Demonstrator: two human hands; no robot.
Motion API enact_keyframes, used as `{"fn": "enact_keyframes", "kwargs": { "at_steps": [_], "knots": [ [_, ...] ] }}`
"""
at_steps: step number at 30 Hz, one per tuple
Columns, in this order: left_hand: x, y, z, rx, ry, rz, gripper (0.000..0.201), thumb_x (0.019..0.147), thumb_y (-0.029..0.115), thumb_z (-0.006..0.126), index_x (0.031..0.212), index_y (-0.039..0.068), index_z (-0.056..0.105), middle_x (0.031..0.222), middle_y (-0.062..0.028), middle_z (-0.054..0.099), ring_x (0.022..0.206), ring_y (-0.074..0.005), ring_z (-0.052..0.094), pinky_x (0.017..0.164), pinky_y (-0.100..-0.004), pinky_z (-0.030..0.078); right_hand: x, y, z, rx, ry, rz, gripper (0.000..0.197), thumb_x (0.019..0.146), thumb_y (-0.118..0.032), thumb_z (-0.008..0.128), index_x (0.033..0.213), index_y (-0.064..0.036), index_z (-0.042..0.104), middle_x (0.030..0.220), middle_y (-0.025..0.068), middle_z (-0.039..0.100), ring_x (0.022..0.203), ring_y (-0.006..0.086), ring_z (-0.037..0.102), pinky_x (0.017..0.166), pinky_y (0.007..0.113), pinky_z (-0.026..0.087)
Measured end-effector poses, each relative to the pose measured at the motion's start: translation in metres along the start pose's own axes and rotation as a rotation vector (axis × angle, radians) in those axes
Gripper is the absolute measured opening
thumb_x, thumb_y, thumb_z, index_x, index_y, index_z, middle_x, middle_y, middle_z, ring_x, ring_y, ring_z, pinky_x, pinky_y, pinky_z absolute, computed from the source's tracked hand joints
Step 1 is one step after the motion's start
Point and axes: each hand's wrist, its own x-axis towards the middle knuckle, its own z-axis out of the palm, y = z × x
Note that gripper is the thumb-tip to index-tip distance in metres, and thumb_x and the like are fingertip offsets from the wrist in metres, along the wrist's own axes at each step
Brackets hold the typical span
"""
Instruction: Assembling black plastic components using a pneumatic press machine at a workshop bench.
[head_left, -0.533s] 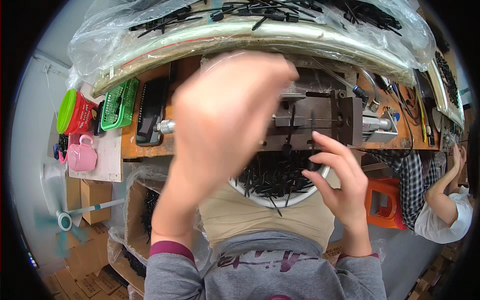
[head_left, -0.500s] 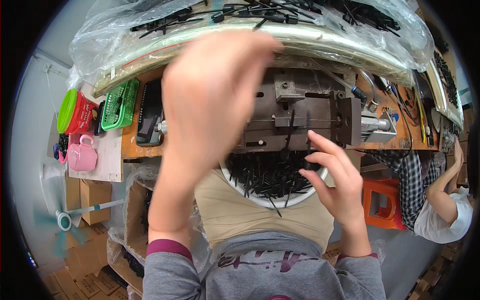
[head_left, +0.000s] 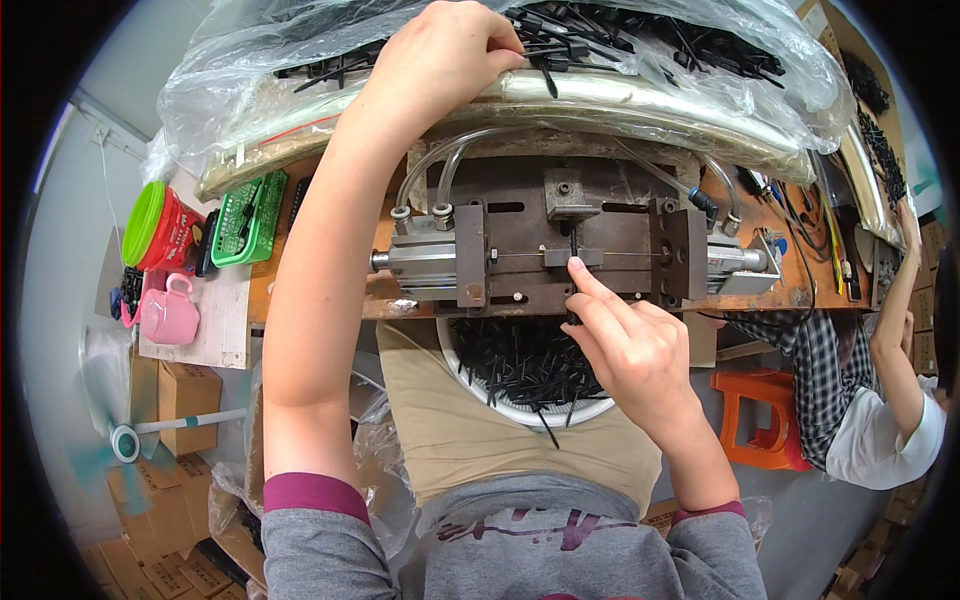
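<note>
My left hand [head_left: 452, 48] reaches up and far over the bench, fingers closed on a thin black plastic strip in the heap of black strips [head_left: 640, 35] lying on clear plastic sheeting. My right hand [head_left: 628, 348] is at the middle of the metal clamping fixture [head_left: 560, 250], which has an air cylinder on each side. Its forefinger and thumb pinch a black strip [head_left: 573, 250] standing upright in the fixture's centre slot. A white bowl [head_left: 520, 412] full of black strips sits in my lap just under the fixture.
Left on the bench stand a green basket [head_left: 248, 218], a red and green container [head_left: 152, 226] and a pink cup [head_left: 168, 312]. Cardboard boxes [head_left: 185, 395] and a fan [head_left: 125, 440] sit on the floor left. Another person [head_left: 880, 400] works at right beside an orange stool [head_left: 760, 420].
My left hand has risen from in front of the fixture to the heap of strips at the top. My right hand has moved up to the fixture's centre slot.
</note>
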Motion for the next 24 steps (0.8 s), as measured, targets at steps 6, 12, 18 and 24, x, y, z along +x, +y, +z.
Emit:
{"fn": "enact_keyframes", "kwargs": {
  "at_steps": [6,12,18,24],
  "knots": [
    [-0.017,0.001,-0.016,-0.111,0.345,0.143,0.015,0.085,0.011,0.075,0.095,-0.001,0.076,0.088,-0.0128,0.074,0.073,-0.0216,0.069,0.070,-0.0325,0.055,0.000,-0.001,0.000,0.015,-0.010,0.034,0.023,0.074,-0.013,0.080,0.091,-0.0068,0.066,0.120,0.0107,0.073,0.047,0.0161,0.051,0.051,0.027,0.046],
    [-0.048,0.030,-0.026,-0.376,0.454,0.153,0.018,0.086,-0.003,0.070,0.103,-0.002,0.074,0.095,-0.0111,0.075,0.084,-0.0140,0.071,0.075,-0.0262,0.058,0.003,-0.003,-0.002,0.012,-0.029,0.044,0.022,0.074,-0.012,0.079,0.089,-0.0062,0.065,0.118,0.0107,0.074,0.045,0.0159,0.049,0.049,0.026,0.045],
    [-0.078,0.042,-0.013,-0.334,0.595,0.379,0.030,0.077,-0.001,0.076,0.107,-0.001,0.074,0.112,-0.0173,0.073,0.110,-0.0235,0.069,0.094,-0.0367,0.055,0.006,-0.006,-0.004,-0.005,-0.046,0.061,0.016,0.071,-0.005,0.072,0.085,-0.0050,0.065,0.117,0.0120,0.074,0.044,0.0146,0.049,0.049,0.026,0.045],
    [-0.114,0.040,-0.009,-0.263,0.323,0.375,0.038,0.067,0.000,0.087,0.102,-0.001,0.074,0.132,-0.0232,0.064,0.105,-0.0257,0.072,0.089,-0.0350,0.058,0.008,-0.010,-0.009,-0.067,-0.142,0.102,0.023,0.070,-0.009,0.082,0.088,-0.0064,0.068,0.121,0.0081,0.073,0.051,0.0178,0.056,0.053,0.027,0.047]
  ]
}}
